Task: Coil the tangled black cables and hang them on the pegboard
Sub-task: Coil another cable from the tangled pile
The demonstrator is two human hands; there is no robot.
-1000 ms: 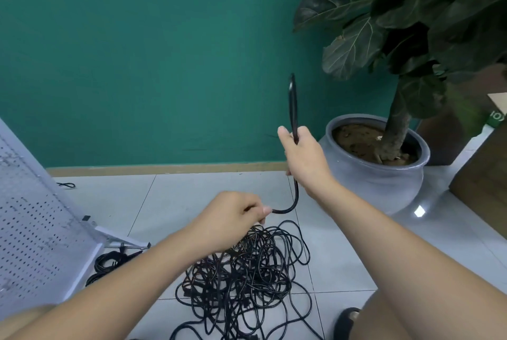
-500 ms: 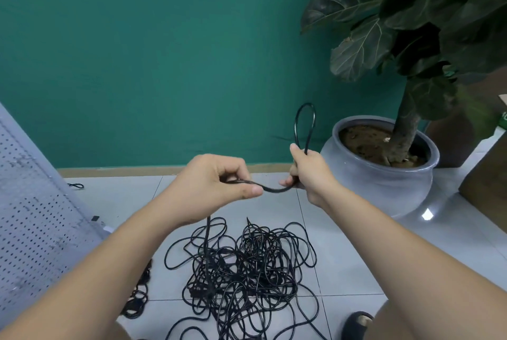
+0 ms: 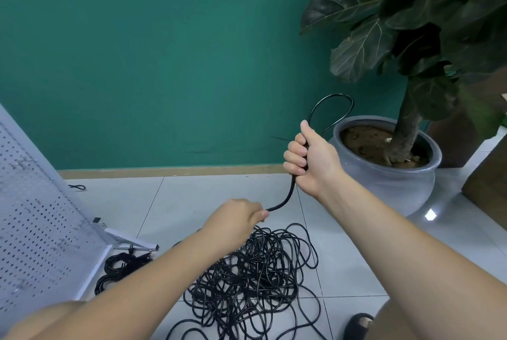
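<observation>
A tangled heap of black cable (image 3: 255,276) lies on the tiled floor in front of me. My right hand (image 3: 310,161) grips a strand of it in a fist, and a loop of cable (image 3: 330,109) stands up above that fist. The strand (image 3: 288,197) curves down from the fist to my left hand (image 3: 236,223), which pinches it just above the heap. The white pegboard (image 3: 35,224) leans at the left edge of the view. More black cable (image 3: 120,265) lies on the floor by its foot.
A large potted plant in a grey ceramic pot (image 3: 389,180) stands close on the right, against the green wall. A brown box edge (image 3: 488,180) shows at far right. A small cable piece (image 3: 78,187) lies by the skirting. My dark shoe (image 3: 356,326) is at the bottom.
My left hand dropped from chest height down toward the heap, still pinching the strand. My right hand closed into a fuller fist, and the loop above it grew wider.
</observation>
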